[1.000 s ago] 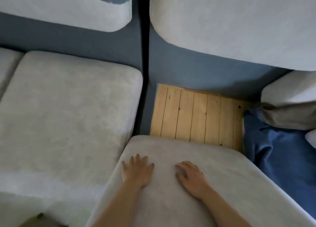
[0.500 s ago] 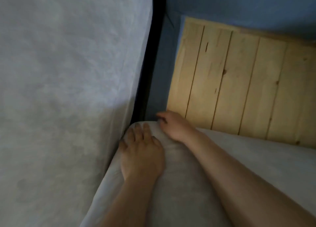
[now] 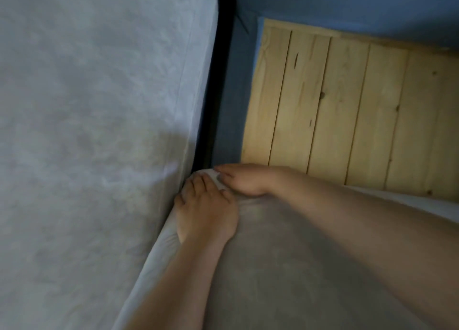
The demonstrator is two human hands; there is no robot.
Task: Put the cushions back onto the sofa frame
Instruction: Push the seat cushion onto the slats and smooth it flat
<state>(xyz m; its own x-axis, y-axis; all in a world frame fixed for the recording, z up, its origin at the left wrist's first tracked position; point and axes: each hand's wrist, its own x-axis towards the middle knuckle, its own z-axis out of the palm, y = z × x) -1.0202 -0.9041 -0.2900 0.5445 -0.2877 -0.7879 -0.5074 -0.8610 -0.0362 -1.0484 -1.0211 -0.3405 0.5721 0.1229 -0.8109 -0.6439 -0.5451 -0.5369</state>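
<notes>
Cushion corner (image 3: 211, 178) under left hand (image 3: 206, 210), right hand (image 3: 246, 180) seemingly gripping edge

A home: grey sofa cushions (image 3: 87, 155) over wooden slats (image 3: 347, 111).

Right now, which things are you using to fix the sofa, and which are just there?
Part of the job:
- left hand and right hand, both on the loose cushion's corner
- loose cushion
- bare wooden slats it must cover
- blue sofa frame

Just there:
- seated cushion, already in place
</notes>
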